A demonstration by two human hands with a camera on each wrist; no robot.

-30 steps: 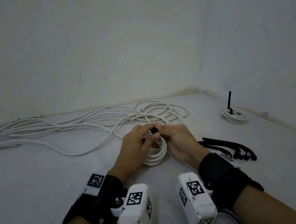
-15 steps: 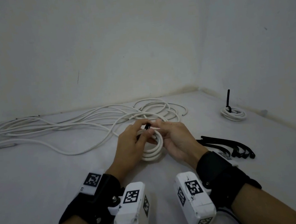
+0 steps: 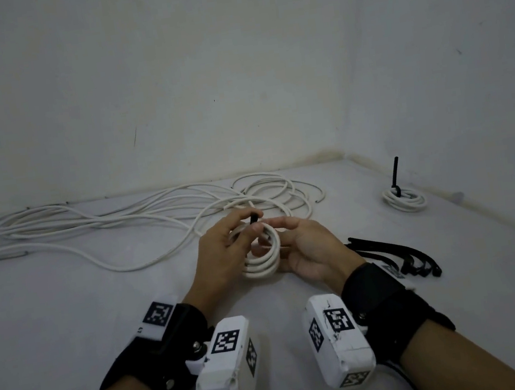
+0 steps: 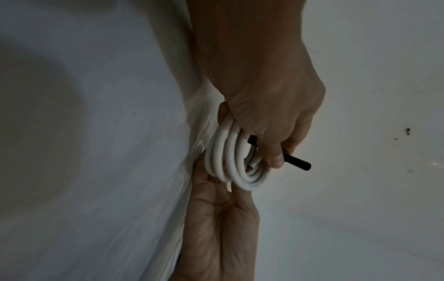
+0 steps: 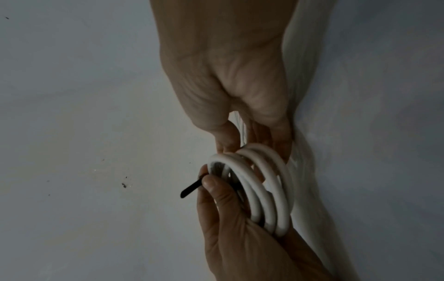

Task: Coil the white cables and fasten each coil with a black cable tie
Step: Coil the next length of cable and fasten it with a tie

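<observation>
Two hands are kept at the small coil of white round cable [image 3: 263, 258], which has been raised off the pale floor [image 3: 69, 317] since a second ago and tipped more upright. By the left hand [image 3: 224, 254] the free end of the thin black cable tie [image 3: 253, 220] is pinched between thumb and fingertips at the coil's top, more of its tip being shown than before. The coil's right side is cradled by the right hand [image 3: 309, 247], whose fingers are loosely extended rather than pinched.

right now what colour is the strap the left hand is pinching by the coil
Black; the strap shows best in the left wrist view, sticking out past the left hand.
</observation>
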